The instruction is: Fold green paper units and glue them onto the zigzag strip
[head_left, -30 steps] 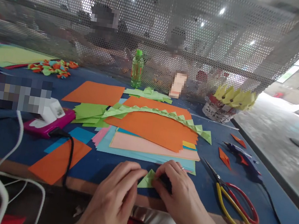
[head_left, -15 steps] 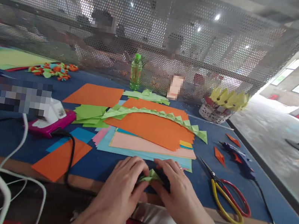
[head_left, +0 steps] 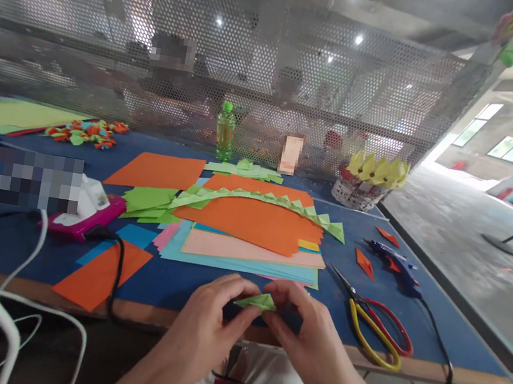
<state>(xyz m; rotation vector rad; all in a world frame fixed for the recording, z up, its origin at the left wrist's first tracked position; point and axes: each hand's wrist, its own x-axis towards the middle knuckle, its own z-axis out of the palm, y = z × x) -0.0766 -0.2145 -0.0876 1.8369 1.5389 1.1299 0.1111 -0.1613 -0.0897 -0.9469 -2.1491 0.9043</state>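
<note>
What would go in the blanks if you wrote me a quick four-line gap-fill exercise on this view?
1. The left hand holds a small folded paper, with the right hand at its other end; this paper is ____.
2. The two handles of the scissors are red and ____.
3. The long pleated strip lies mostly over large sheets coloured ____.
4. The tabletop is ____.

Missing words: green; yellow; orange; blue.

Worktable (head_left: 164, 284), blue top.
On it: bottle (head_left: 225, 135), twelve o'clock; basket (head_left: 356, 196), two; scissors (head_left: 355, 296), four; power strip (head_left: 75, 228), nine; paper stack (head_left: 254, 251), centre.
</note>
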